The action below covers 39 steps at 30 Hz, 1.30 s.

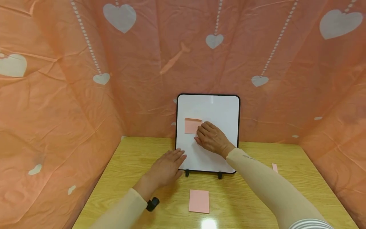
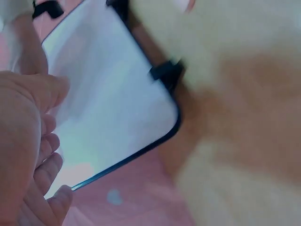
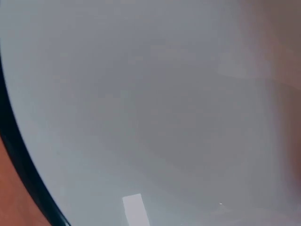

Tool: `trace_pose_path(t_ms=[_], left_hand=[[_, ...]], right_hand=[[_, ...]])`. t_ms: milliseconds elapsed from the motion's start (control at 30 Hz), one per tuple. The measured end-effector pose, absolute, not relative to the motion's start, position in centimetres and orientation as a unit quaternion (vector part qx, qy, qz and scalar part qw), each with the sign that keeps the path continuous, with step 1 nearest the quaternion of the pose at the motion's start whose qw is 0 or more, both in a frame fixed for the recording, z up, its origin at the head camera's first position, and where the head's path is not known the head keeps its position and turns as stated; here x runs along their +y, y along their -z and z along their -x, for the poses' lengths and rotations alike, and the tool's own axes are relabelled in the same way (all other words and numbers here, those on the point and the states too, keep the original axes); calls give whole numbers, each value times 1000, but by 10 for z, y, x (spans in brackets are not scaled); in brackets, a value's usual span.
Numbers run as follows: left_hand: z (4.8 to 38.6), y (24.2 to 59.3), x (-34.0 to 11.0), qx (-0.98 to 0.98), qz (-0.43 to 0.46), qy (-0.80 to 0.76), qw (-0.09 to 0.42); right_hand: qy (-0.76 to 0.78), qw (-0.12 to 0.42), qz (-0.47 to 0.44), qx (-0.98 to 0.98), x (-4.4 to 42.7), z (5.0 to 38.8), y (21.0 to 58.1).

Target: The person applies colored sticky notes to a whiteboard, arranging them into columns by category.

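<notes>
A white board (image 1: 208, 156) with a black rim stands upright on small black feet (image 1: 220, 175). On its upper left half is a pink sticky note (image 1: 191, 126), its top edge curling off the surface. Over the note's lower right corner lies my right hand (image 1: 213, 139), fingers bent; its fingertips are hidden, so pinching or pressing cannot be told apart. My left hand (image 1: 167, 167) rests with extended fingers at the board's lower left edge; those fingers (image 2: 49, 172) also show along the board in the left wrist view. The right wrist view shows mostly blurred white board (image 3: 141, 117).
A pink square pad of notes (image 1: 199, 201) lies on the wooden table (image 1: 257, 197) in front of the board. Farther right is a narrow pink strip (image 1: 274, 167). An orange cloth (image 1: 143, 111) with white hearts hangs behind and at both sides.
</notes>
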<state>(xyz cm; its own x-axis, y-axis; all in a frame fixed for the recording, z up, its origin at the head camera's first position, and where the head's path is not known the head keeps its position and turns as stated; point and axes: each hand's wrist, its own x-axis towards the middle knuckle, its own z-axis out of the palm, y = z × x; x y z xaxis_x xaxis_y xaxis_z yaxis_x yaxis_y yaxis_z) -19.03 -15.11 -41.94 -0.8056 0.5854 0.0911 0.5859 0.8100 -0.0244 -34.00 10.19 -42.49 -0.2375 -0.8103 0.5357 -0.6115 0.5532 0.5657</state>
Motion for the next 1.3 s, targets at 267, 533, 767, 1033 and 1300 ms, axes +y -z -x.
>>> trace_pose_path(t_ms=[267, 533, 767, 1033, 1300], left_hand=[[243, 383, -145, -949, 298, -72, 76], [278, 366, -140, -946, 294, -121, 63], [293, 362, -139, -931, 310, -177, 81], [303, 360, -142, -933, 305, -184, 63], [308, 360, -139, -936, 302, -177, 46]], right_hand=[[105, 419, -467, -771, 104, 342, 425], [110, 412, -469, -773, 105, 342, 424], [126, 415, -467, -770, 106, 342, 423], [117, 420, -475, -764, 107, 343, 424], [140, 412, -465, -771, 113, 343, 426]])
